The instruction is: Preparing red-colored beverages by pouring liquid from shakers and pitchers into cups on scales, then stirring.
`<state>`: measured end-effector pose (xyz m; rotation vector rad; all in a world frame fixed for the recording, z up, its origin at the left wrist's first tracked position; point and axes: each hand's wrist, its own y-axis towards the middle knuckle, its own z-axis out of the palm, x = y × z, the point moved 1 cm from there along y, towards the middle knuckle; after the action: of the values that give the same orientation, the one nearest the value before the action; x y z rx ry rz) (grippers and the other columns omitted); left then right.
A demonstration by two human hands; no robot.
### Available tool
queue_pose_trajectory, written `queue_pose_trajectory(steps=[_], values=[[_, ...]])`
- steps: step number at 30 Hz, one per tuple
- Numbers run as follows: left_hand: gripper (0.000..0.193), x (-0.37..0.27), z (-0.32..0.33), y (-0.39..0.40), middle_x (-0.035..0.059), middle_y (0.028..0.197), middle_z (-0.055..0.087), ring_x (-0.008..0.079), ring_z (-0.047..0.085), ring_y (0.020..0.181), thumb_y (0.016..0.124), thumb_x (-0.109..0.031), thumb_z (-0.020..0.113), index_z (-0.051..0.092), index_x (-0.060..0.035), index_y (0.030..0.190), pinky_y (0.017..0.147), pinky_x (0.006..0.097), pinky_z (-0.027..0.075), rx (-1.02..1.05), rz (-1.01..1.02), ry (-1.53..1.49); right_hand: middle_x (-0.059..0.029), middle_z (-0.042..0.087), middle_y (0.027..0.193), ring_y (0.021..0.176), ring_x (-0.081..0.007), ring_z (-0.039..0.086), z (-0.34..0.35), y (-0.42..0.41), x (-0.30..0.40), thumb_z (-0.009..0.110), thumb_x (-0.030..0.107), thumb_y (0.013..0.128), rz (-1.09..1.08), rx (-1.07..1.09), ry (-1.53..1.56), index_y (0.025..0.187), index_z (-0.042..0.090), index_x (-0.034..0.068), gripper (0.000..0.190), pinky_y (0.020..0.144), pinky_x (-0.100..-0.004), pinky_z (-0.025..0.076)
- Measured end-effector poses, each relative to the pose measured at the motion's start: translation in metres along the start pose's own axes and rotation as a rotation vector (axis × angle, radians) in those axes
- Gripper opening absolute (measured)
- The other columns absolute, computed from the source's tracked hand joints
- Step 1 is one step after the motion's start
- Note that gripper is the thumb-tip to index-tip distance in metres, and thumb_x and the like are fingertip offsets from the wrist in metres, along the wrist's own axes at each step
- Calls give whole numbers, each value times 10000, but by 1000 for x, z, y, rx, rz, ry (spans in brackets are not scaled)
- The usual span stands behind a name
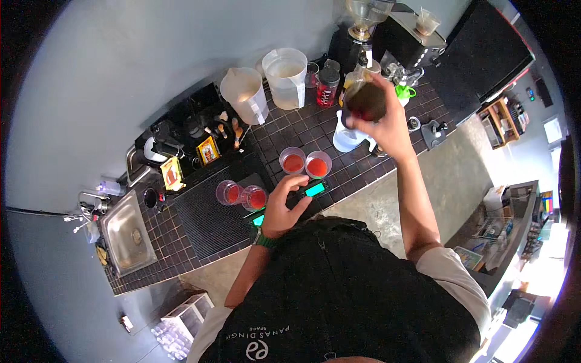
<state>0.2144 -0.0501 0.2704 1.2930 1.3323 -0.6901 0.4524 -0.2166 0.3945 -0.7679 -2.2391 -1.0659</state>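
Note:
My right hand (pixel 383 127) is raised over the back right of the counter, its fingers around a dark, blurred round container (pixel 366 102); what it holds inside cannot be told. Below it stands a translucent plastic pitcher (pixel 347 136). My left hand (pixel 286 206) is empty, its fingers apart, close to a digital scale (pixel 315 189) with a lit green display. Two clear plastic cups with red contents, one (pixel 292 162) beside the other (pixel 317 166), stand just beyond the scale. Two more such cups (pixel 229 193) (pixel 254 198) are left of my left hand, near a second lit scale (pixel 258 220).
Two large plastic pitchers (pixel 245 95) (pixel 285 79) and a shaker of red liquid (pixel 327 86) stand along the wall. A coffee grinder (pixel 361 34) and a dark machine (pixel 408 38) are behind my right hand. A steel sink (pixel 129 233) lies left, past a black mat (pixel 204 218).

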Motion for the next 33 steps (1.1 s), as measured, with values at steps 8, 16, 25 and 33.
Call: queue_pose_trajectory(steps=[8, 16, 25, 33], values=[[344, 14, -23, -44, 94, 1172, 693, 215, 677, 1060, 905, -76, 736, 632, -42, 1231, 905, 339, 526, 2, -81, 74, -204, 614, 1285, 1218, -299, 602, 32, 50, -45, 942, 169, 659, 94, 114, 187, 1487, 432, 104, 975, 1040, -407, 479], [349, 42, -27, -100, 102, 1154, 702, 237, 691, 1072, 918, -85, 732, 631, -63, 1251, 938, 352, 524, -67, -390, 92, -198, 574, 1357, 1283, -338, 568, 67, 59, -61, 939, 105, 619, -126, 313, 48, 1483, 420, 83, 1009, 1105, -403, 447], [208, 105, -14, -215, 135, 1002, 741, 300, 736, 910, 928, -109, 697, 677, -53, 1127, 779, 380, 575, -137, -536, 278, -160, 565, 1392, 1288, -343, 571, 91, 50, -68, 916, 83, 611, -113, 502, 168, 1483, 426, 112, 1001, 1113, -412, 456], [300, 197, 48, -417, 138, 1024, 753, 214, 726, 960, 960, -253, 669, 669, -44, 1175, 826, 362, 559, -247, -965, -3, -144, 529, 1453, 1341, -336, 530, 84, 55, -69, 930, 116, 603, -149, 559, 265, 1497, 424, 132, 1027, 1144, -418, 427]])
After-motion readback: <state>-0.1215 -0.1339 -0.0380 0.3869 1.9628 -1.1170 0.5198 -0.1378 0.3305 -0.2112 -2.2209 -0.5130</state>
